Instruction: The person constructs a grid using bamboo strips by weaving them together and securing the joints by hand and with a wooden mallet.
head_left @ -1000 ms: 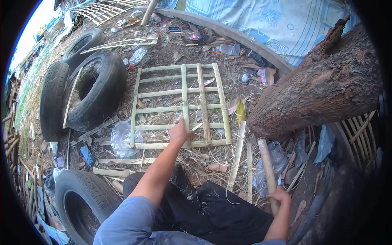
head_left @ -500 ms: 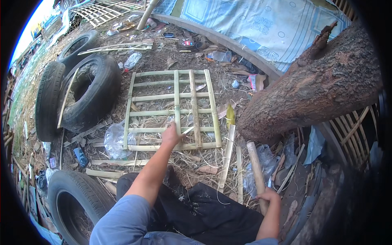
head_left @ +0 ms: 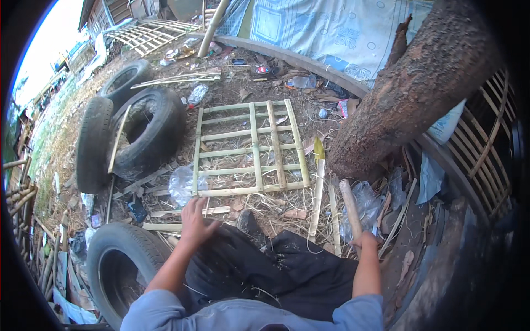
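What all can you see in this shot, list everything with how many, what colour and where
bamboo lattice frame: one, pale green-yellow, flat on the ground ahead
loose bamboo slats: several, pale, right of the frame and near its lower edge
tyres: at least three, black, two stacked at left, one at lower left
tree trunk: one, brown, leaning at upper right
patterned cloth: one, light blue and white, top centre
clear plastic bag: one, at the frame's lower left corner
second lattice: one, pale, far upper left
woven basket: one, tan, right edge
wooden handle: one, pale, in the right hand
left hand: open, just below the frame
right hand: closed around the handle
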A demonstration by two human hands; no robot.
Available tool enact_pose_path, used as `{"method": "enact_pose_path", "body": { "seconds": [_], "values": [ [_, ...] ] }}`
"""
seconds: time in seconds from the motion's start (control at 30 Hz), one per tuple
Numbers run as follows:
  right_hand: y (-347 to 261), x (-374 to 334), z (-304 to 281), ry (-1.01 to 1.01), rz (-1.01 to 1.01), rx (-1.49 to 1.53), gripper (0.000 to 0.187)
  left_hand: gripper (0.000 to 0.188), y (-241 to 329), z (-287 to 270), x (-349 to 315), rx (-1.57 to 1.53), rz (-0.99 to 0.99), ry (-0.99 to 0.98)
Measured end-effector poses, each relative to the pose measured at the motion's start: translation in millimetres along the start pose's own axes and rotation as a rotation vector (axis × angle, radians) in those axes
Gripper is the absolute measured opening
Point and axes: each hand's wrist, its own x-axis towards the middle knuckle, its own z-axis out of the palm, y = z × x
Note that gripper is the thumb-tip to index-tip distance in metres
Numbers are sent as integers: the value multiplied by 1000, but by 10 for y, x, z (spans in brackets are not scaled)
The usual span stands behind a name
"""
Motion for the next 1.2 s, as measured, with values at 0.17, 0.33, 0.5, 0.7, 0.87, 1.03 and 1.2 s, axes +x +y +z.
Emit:
{"method": "enact_pose_path", "body": {
  "seconds": [0.17,0.33,0.5,0.7,0.87,1.03,1.2],
  "values": [
    [-369,-343,-160,258,-45,59,87,80,-220,-68,-926,-76,-127,37],
    [-559,-710,-227,408,-199,218,70,73,-122,-8,-843,-176,-156,87],
    [-403,-721,-185,330,-366,445,66,72,-167,9,-856,-187,-135,95],
    [-391,-832,-165,229,-520,506,58,72,-185,37,-866,-183,-130,121],
    [-499,-1125,-304,182,-552,527,58,72,-182,28,-874,-171,-134,126],
    [-467,-1070,-276,181,-557,514,57,72,-171,32,-877,-176,-136,133],
    [-472,-1071,-272,173,-563,484,59,72,-177,34,-887,-174,-137,135]
  ]
}}
